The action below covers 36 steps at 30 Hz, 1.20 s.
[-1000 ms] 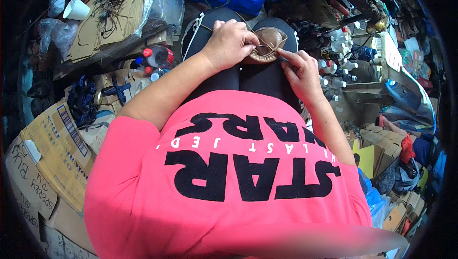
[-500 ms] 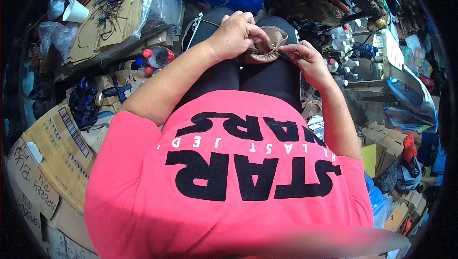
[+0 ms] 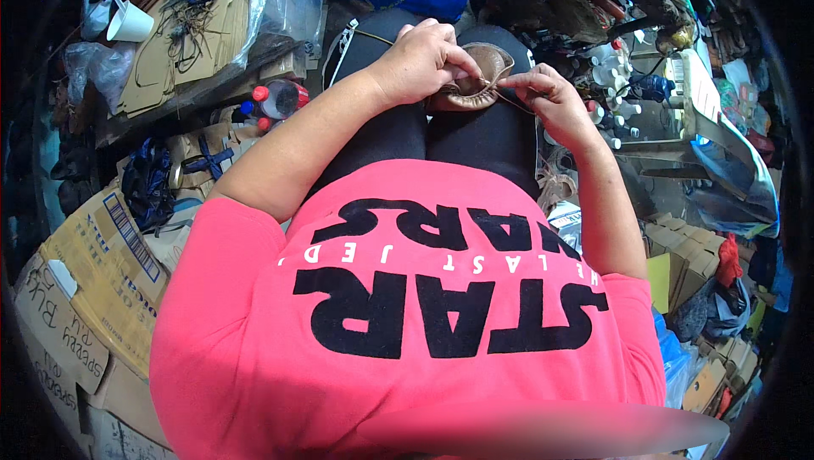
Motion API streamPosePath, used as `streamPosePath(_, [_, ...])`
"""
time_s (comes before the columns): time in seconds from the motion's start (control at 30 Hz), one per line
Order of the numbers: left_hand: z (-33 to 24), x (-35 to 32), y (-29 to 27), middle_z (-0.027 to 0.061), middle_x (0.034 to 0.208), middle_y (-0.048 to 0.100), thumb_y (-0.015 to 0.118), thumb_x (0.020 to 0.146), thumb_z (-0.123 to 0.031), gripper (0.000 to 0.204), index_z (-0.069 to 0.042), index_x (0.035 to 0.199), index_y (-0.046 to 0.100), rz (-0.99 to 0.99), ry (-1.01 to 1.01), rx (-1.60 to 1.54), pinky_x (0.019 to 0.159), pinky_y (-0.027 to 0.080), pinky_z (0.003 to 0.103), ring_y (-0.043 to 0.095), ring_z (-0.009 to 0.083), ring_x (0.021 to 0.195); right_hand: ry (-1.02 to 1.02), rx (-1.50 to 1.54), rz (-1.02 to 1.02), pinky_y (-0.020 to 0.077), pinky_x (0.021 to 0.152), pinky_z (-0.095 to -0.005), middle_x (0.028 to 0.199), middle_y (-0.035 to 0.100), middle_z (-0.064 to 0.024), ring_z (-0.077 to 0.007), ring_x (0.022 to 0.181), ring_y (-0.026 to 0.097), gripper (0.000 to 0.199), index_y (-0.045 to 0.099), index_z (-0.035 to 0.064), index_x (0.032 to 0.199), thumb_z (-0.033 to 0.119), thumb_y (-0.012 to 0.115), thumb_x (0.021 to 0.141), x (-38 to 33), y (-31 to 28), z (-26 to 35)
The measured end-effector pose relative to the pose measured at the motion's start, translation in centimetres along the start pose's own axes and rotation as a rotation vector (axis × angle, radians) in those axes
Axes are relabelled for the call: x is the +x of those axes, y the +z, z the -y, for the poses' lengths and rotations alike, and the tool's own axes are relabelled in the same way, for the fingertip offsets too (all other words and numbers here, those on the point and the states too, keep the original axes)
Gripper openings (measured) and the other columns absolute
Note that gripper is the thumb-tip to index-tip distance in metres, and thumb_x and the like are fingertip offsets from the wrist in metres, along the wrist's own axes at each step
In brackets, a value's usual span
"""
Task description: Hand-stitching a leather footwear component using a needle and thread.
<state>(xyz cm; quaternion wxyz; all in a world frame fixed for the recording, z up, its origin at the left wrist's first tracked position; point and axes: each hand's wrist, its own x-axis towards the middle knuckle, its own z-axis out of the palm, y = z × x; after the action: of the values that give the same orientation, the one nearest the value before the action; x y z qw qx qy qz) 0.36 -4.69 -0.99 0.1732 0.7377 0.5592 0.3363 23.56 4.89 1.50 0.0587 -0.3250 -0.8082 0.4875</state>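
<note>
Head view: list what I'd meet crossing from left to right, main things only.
White cup, red-capped bottle, left hand, brown leather-like piece, right hand, yellow sheet, red cloth.

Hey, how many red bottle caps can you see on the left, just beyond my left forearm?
2 that I can make out: one red cap on a clear bottle, and another red cap below it in the picture. More may be hidden.
</note>
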Motion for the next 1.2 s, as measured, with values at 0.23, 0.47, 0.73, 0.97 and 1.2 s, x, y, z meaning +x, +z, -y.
streamPosePath(0.23, [0.6, 1.2, 0.3, 0.0034, 0.070, 0.049, 0.069, 0.072, -0.010, 0.017, -0.020, 0.086, 0.073, 0.069, 0.036, -0.026, 0.069, 0.041, 0.034, 0.050, 0.0219, 0.076, 0.052, 0.209, 0.071, 0.0396, 0.081, -0.0200, 0.090, 0.050, 0.0008, -0.0081, 0.089, 0.049, 0.026, 0.068, 0.0060, 0.106, -0.003, 0.055, 0.085, 0.2, -0.1, -0.3])
streamPosePath(0.47, [1.6, 2.7, 0.7, 0.0059, 0.073, 0.055, 0.069, 0.069, -0.001, 0.024, -0.012, 0.091, 0.072, 0.281, -0.053, -0.323, 0.070, 0.045, 0.030, 0.054, 0.0194, 0.075, 0.081, 0.270, 0.124, 0.0414, 0.084, -0.0217, 0.091, 0.055, 0.0000, -0.0082, 0.091, 0.053, 0.024, 0.068, 0.0054, 0.107, 0.001, 0.059, 0.085, 0.7, -0.4, -0.7])
streamPosePath(0.73, [0.5, 1.5, 0.8, 0.0050, 0.084, 0.068, 0.067, 0.076, -0.003, 0.017, -0.004, 0.093, 0.069, 0.260, -0.332, -0.402, 0.073, 0.049, 0.025, 0.062, 0.0105, 0.077, 0.063, 0.337, -0.009, 0.0439, 0.080, -0.0213, 0.092, 0.062, -0.0006, -0.0075, 0.088, 0.055, 0.025, 0.067, 0.0047, 0.107, 0.005, 0.066, 0.082, -0.1, 1.3, -0.8])
streamPosePath(0.97, [-1.2, 1.6, 2.0, 0.0045, 0.080, 0.066, 0.071, 0.073, -0.006, 0.009, -0.004, 0.080, 0.065, 0.149, -0.398, -0.452, 0.072, 0.048, 0.027, 0.060, 0.0125, 0.076, 0.137, 0.372, -0.103, 0.0452, 0.074, -0.0202, 0.082, 0.064, -0.0010, -0.0061, 0.080, 0.056, 0.011, 0.067, 0.0014, 0.089, 0.007, 0.070, 0.079, 0.6, 2.3, 0.0])
streamPosePath(1.2, [0.1, 0.5, -0.3, 0.0079, 0.075, 0.060, 0.070, 0.072, -0.010, 0.011, -0.005, 0.080, 0.065, 0.048, -0.164, -0.183, 0.071, 0.046, 0.032, 0.058, 0.0218, 0.078, 0.079, 0.457, -0.112, 0.0427, 0.068, -0.0214, 0.079, 0.060, 0.0008, -0.0063, 0.075, 0.053, 0.009, 0.064, 0.0035, 0.082, 0.009, 0.071, 0.080, 0.2, 0.2, -2.3])
